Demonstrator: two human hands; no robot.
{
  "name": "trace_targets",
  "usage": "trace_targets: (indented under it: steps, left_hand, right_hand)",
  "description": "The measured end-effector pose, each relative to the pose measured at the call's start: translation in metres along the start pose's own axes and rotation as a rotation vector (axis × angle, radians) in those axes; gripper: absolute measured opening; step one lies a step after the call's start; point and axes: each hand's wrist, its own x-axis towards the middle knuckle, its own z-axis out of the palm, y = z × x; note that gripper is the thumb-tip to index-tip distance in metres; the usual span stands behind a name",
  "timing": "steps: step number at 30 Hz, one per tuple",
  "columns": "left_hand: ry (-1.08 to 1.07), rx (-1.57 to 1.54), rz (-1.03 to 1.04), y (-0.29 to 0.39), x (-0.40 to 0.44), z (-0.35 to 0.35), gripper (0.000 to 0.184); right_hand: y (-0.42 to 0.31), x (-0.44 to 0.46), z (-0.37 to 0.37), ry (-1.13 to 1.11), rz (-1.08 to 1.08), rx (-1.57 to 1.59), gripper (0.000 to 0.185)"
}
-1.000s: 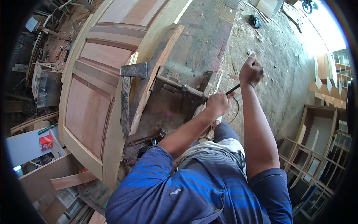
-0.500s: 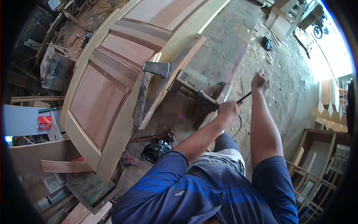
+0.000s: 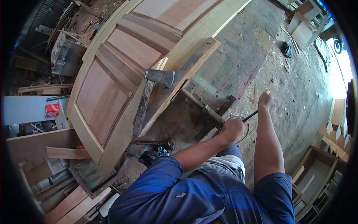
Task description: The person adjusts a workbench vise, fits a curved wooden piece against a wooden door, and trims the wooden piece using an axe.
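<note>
Our left hand [image 3: 234,129] gripping a black rod [image 3: 251,115], our right hand [image 3: 266,100] in a hold we cannot tell, paint-stained bench [image 3: 240,46], wooden door [image 3: 100,100], littered workshop floor [image 3: 296,115]

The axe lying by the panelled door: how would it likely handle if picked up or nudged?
The axe would probably feel head-heavy, since its thick metal head sits at one end of a narrower handle. It should stay stiff, as the handle looks like solid wood. Rolling seems unlikely, given the broad, flat-sided head.
</note>
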Motion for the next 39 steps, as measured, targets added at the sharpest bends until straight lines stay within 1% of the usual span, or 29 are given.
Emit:
trace_targets:
  steps: [1,2,4,5,8,11,12,14,16,18,20,21,22,23,24,26,28,31,35,39]
  left_hand:
    - [-0.013,-0.012,0.008,0.003,0.000,-0.002,0.065]
    - [0.026,-0.143,0.044,0.000,0.004,0.005,0.063]
    - [0.124,-0.218,0.149,0.005,0.016,0.017,0.054]
    - [0.170,-0.253,0.207,0.010,0.027,0.022,0.050]
    - [0.328,-0.307,0.283,0.027,0.068,0.033,0.040]
    - [0.292,-0.266,0.328,0.046,0.073,0.007,0.030]
    - [0.357,-0.332,0.322,0.044,0.087,0.023,0.030]
    - [0.323,-0.346,0.307,0.042,0.097,0.036,0.028]
    - [0.291,-0.359,0.279,0.040,0.094,0.030,0.027]
    - [0.260,-0.379,0.248,0.045,0.087,0.015,0.026]
    - [0.221,-0.371,0.212,0.042,0.099,0.027,0.026]
    - [0.205,-0.364,0.197,0.036,0.103,0.036,0.026]
    - [0.159,-0.334,0.134,0.031,0.112,0.050,0.027]
    - [0.158,-0.326,0.102,0.026,0.120,0.046,0.029]
    - [0.150,-0.324,0.070,0.023,0.123,0.043,0.031]
    - [0.140,-0.313,0.031,0.027,0.116,0.049,0.033]
    - [0.136,-0.331,0.003,0.030,0.113,0.045,0.032]
    - [0.137,-0.308,0.011,0.030,0.115,0.044,0.032]
    - [0.088,-0.302,-0.011,0.029,0.115,0.050,0.031]
    - [0.014,-0.363,-0.078,0.032,0.116,0.037,0.029]
  right_hand:
    - [0.000,-0.001,-0.004,0.004,-0.004,0.025,0.051]
    - [0.000,0.000,-0.007,0.002,-0.011,0.039,0.052]
    - [0.002,0.000,-0.005,-0.011,-0.020,0.069,0.052]
    - [0.004,0.000,-0.005,-0.015,-0.053,0.056,0.053]
    - [0.008,0.004,-0.004,-0.035,-0.153,0.013,0.056]
    - [0.010,0.002,-0.002,-0.081,-0.209,0.012,0.060]
    - [0.011,-0.001,-0.003,-0.103,-0.209,0.032,0.061]
    - [0.014,0.000,-0.005,-0.147,-0.207,0.022,0.061]
    - [0.017,0.000,-0.003,-0.204,-0.204,-0.041,0.058]
    - [0.003,-0.009,-0.011,-0.214,-0.175,0.031,0.057]
    - [-0.009,-0.017,-0.020,-0.259,-0.118,0.111,0.057]
    - [0.002,-0.012,-0.009,-0.290,-0.111,0.051,0.057]
    - [0.017,-0.003,0.013,-0.316,-0.116,0.002,0.057]
    - [0.028,0.006,0.039,-0.337,-0.124,-0.036,0.056]
    - [0.027,0.008,0.048,-0.394,-0.085,-0.051,0.056]
    - [0.040,0.009,0.055,-0.407,-0.098,-0.079,0.056]
    - [0.031,0.006,0.049,-0.387,-0.119,-0.082,0.056]
    - [0.027,0.005,0.041,-0.436,-0.113,-0.014,0.057]
    - [0.033,0.008,0.045,-0.465,-0.077,-0.021,0.058]
    - [0.024,0.006,0.055,-0.527,-0.019,-0.061,0.058]
